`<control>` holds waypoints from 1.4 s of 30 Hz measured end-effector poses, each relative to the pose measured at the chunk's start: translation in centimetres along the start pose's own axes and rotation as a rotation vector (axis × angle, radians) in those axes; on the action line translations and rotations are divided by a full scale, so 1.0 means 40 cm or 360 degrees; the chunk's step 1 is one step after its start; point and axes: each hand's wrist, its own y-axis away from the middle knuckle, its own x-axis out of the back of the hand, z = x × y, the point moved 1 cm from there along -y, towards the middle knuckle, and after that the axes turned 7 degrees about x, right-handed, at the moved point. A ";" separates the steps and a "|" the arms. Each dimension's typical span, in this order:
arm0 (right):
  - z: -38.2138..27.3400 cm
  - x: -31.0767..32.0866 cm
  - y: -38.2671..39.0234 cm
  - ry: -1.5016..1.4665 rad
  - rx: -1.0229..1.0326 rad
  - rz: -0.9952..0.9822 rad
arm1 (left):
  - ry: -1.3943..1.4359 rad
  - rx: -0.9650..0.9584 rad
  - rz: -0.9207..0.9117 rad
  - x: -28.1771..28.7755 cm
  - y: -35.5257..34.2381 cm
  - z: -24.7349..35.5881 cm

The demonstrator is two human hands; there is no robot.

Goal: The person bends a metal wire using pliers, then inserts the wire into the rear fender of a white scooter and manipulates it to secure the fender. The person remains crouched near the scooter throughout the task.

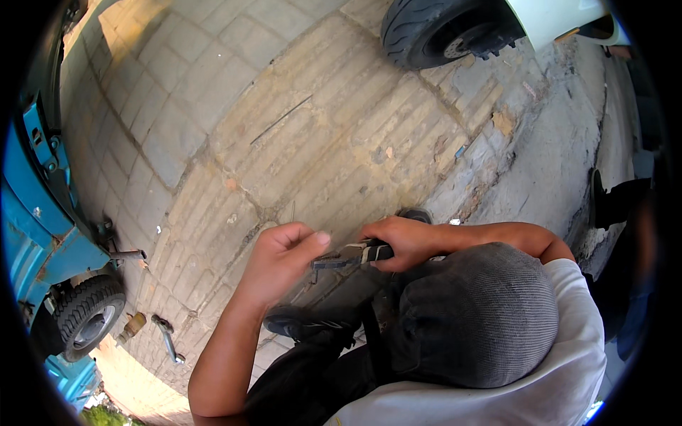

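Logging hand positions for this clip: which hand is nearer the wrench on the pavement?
Left. The left hand is above and to the right of the wrench, held up over the paving. The right hand is farther right, gripping pliers.

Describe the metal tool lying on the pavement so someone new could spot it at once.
Start at the small tyre of the blue vehicle at lower left. Just right of it on the paving lies a brass-coloured fitting, then the wrench. Unlike the stubby fitting, it is long, thin, grey and bent.
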 end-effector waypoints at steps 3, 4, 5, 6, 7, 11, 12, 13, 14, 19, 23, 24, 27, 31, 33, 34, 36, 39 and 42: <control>0.008 0.003 -0.007 0.0116 0.0076 -0.0065 | 0.0050 -0.0001 0.0036 0.013 -0.006 -0.012; 0.004 0.012 -0.012 0.0125 0.0129 -0.0091 | 0.0075 0.0034 -0.0019 0.012 -0.003 -0.008; -0.001 0.018 -0.015 0.0134 0.0182 -0.0116 | 0.0099 0.0070 -0.0074 0.010 0.004 0.001; -0.004 0.018 -0.018 0.0090 0.0228 -0.0112 | 0.0124 0.0106 -0.0130 0.009 0.009 0.007; -0.008 0.020 -0.021 0.0048 0.0275 -0.0112 | 0.0127 0.0109 -0.0162 0.008 0.011 0.010; -0.024 0.016 -0.021 -0.0025 0.0298 -0.0116 | 0.0179 0.0145 -0.0216 0.006 0.016 0.014; -0.023 0.013 -0.022 -0.0005 0.0273 -0.0093 | 0.0202 0.0160 -0.0211 0.005 0.017 0.013; -0.021 0.011 -0.021 0.0016 0.0246 -0.0068 | 0.0226 0.0152 -0.0210 0.006 0.015 0.013; -0.017 0.009 -0.020 0.0037 0.0219 -0.0042 | 0.0249 0.0144 -0.0208 0.008 0.013 0.011; 0.022 -0.006 -0.023 0.0208 0.0106 0.0021 | 0.0018 0.0015 -0.0022 0.003 -0.002 0.002; 0.053 -0.040 -0.013 0.0287 0.0096 0.0168 | -0.0431 -0.0260 0.0127 0.014 -0.025 -0.054; 0.059 -0.048 -0.014 0.0279 0.0072 0.0180 | -0.0520 -0.0330 0.0180 0.016 -0.030 -0.068; 0.064 -0.063 -0.016 0.0240 0.0012 0.0201 | -0.0485 -0.0304 0.0234 0.021 -0.047 -0.091; 0.056 -0.055 -0.024 0.0160 0.0065 0.0242 | -0.0234 -0.0241 0.0017 0.021 -0.061 -0.072; 0.045 -0.048 -0.030 0.0074 0.0084 0.0268 | -0.0094 -0.0333 -0.0002 0.018 -0.062 -0.083; 0.038 -0.044 -0.024 0.0012 0.0054 0.0274 | -0.0023 -0.0462 -0.0009 0.013 -0.059 -0.086; 0.037 -0.032 -0.022 -0.0056 0.0008 0.0312 | -0.0065 -0.0656 0.0005 0.012 -0.045 -0.086; 0.035 -0.017 -0.009 -0.0049 -0.0032 0.0410 | -0.0769 -0.0736 0.0125 0.040 -0.029 -0.074; 0.034 -0.008 -0.010 0.0016 -0.0001 0.0471 | -0.0704 -0.0756 0.0212 0.037 -0.029 -0.090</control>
